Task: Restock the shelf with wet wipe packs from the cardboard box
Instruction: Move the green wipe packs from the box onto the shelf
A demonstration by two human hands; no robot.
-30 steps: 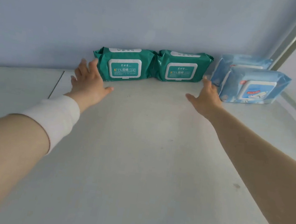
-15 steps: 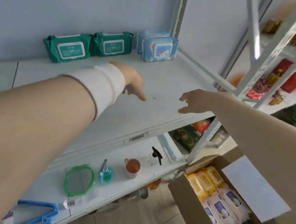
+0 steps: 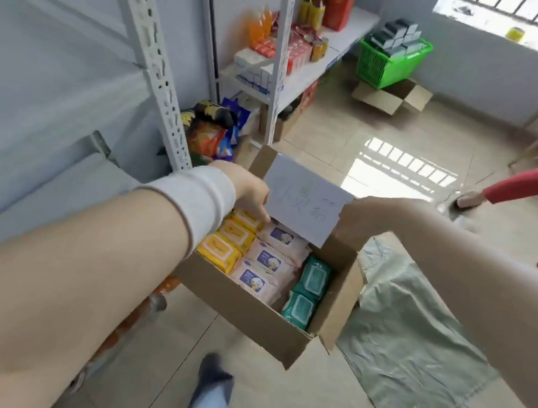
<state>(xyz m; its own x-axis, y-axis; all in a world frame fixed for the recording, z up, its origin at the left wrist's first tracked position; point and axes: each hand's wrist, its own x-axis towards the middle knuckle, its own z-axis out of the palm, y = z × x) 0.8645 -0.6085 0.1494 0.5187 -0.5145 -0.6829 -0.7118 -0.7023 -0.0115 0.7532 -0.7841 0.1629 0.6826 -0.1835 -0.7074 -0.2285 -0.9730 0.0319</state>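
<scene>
An open cardboard box (image 3: 246, 310) sits on the floor below me. Inside lie yellow wet wipe packs (image 3: 220, 249) on the left, pale pink packs (image 3: 264, 258) in the middle and green packs (image 3: 314, 278) on the right. A white sheet with writing (image 3: 302, 201) covers the far flap. My left hand (image 3: 248, 191) hangs over the far left corner, fingers pointing down at the topmost yellow pack, holding nothing. My right hand (image 3: 361, 216) is at the sheet's right edge; its fingers are blurred and partly hidden. The grey shelf (image 3: 52, 100) runs along the left.
A perforated shelf post (image 3: 151, 51) rises just left of the box. A green sack (image 3: 413, 342) lies on the tiles to the right. Farther off are a green basket (image 3: 389, 62), another open carton (image 3: 391, 96), and a person's red sleeve (image 3: 530, 183).
My view swung from the shelf top with its green and blue packs down to the box. Both hands left the shelf and dropped to the box's far edge.
</scene>
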